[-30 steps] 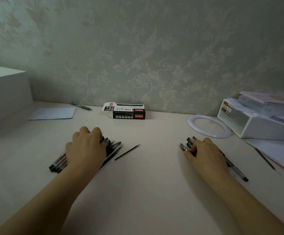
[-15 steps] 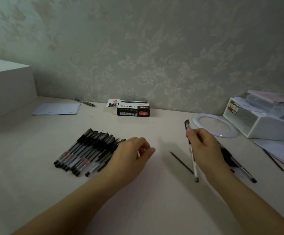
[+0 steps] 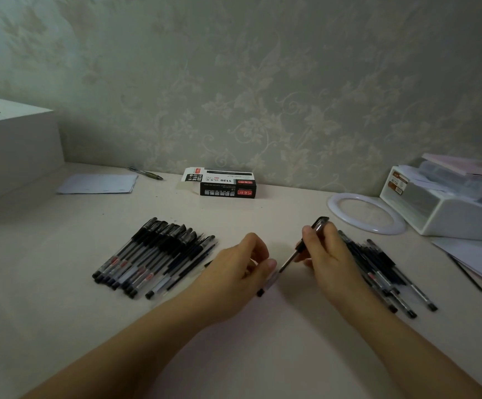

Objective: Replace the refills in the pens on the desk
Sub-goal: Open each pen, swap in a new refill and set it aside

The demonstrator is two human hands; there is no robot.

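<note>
Far left: white box (image 3: 12, 145) against the wall, then a sheet of paper (image 3: 97, 184) and a lone pen (image 3: 147, 173) at the back of the surface (image 3: 61, 283). Left pile of pens (image 3: 153, 254): side by side, long axes running near-left to far-right, caps at the far end. Black refill box (image 3: 225, 184) lies flat by the wall, behind centre.

Left hand (image 3: 234, 272): fingers curled, thumb and forefinger pinching the clear near end of the held pen (image 3: 288, 259). Right hand (image 3: 326, 254): fingers wrapped round the capped far end. Pen is over mid-surface between the piles, long axis near-left to far-right, cap end raised and pointing away.

Right pile of pens (image 3: 389, 275): just beside the right hand, axes far-left to near-right. Beyond it a white ring (image 3: 334, 203), a white tray (image 3: 447, 217) with papers, loose sheets (image 3: 481, 257) with a thin dark stick (image 3: 465, 272). Pale floral wallpaper (image 3: 262, 82) behind; dim light.
</note>
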